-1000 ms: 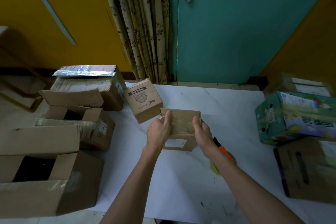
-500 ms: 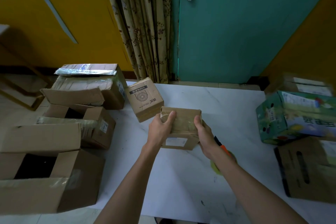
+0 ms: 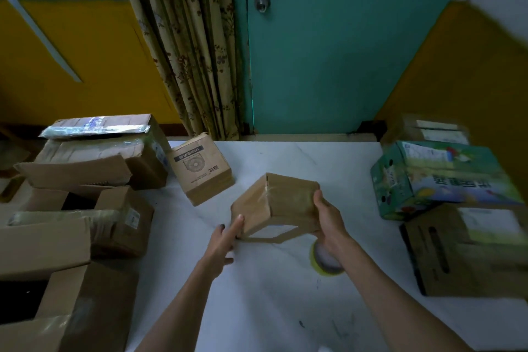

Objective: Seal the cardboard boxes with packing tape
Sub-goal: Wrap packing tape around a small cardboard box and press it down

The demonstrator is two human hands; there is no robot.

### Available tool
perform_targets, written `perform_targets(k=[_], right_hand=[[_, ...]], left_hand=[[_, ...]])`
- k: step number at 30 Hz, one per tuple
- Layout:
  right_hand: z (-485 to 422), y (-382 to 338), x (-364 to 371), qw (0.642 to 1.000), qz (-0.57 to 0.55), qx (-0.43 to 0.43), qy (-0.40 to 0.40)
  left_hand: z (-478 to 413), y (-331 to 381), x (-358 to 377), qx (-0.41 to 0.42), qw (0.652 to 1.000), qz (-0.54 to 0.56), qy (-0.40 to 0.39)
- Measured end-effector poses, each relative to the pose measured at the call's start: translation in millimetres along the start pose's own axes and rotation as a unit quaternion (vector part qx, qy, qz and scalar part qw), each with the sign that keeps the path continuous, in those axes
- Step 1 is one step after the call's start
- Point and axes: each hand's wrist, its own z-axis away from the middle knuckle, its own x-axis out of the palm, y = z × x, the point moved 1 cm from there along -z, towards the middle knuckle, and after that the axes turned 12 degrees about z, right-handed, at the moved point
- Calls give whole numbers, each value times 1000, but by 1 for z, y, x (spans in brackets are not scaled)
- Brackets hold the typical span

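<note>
Our right hand (image 3: 328,223) curls round the right end of the small taped box (image 3: 274,203), holding it tilted over the white table (image 3: 271,308). Our left hand (image 3: 225,240) lays straight fingers against the box's lower left corner. A yellow tape roll (image 3: 317,267) lies on the table under our right wrist.

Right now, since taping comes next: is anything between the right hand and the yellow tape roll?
Nothing visible does. The tape roll lies on the table, partly hidden beneath the wrist of the right hand, though that hand grips the small box.
</note>
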Motion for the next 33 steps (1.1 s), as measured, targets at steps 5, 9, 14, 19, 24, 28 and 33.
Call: perform_targets(k=[5,9,14,19,24,28,33], right_hand=[[-8,11,-36,951,229,-108,176],[-11,11,-56,964,198,-102,144],[0,-18,-77,987,52,-134,73],[23,-58,-131,959,-56,-186,208],[11,-103,-223,956,-124,-196,178],[-23,-149,-306,952,-76,-220,198],[-82,-205,-373,936,-70,-228,259]], left_hand=[[-6,-7,22,7,997,63,-51],[2,4,44,96,990,100,-21],[27,44,84,175,971,143,-76],[51,77,153,227,963,80,-122],[72,102,261,253,950,14,-184],[61,139,364,275,930,-51,-238],[25,173,465,289,921,-88,-247]])
